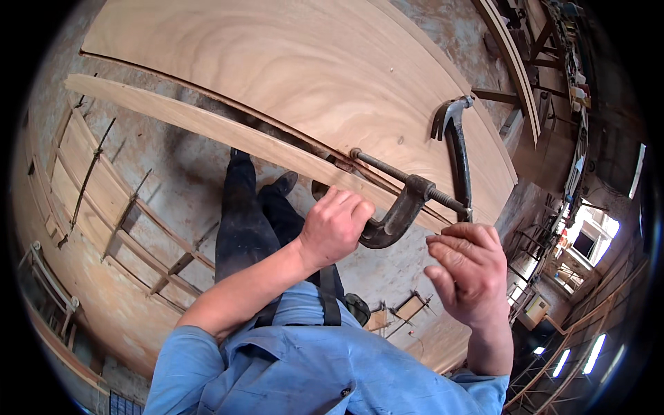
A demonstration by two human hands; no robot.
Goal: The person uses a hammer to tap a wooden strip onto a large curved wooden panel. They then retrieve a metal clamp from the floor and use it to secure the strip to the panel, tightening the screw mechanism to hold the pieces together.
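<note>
My left hand [337, 227] is closed around the frame of a dark metal C-clamp [389, 228], beside a long pale wooden strip [207, 124]. The clamp's threaded screw [384, 167] lies over the strip and the near edge of a broad wooden panel [277, 62]. Just below the outer end of that screw is my right hand [472, 271], its fingers bent and its thumb apart from them, with nothing visible between. A claw hammer [456, 149] rests on the panel, its handle end close to the screw's end. My left hand hides part of the clamp frame.
Wooden frames with bar clamps [104, 187] lie on the floor at left. More small clamped pieces [411, 306] are on the floor below my hands. Long curved boards [515, 62] stand at upper right, near a cluttered wall. My legs [242, 214] are beside the strip.
</note>
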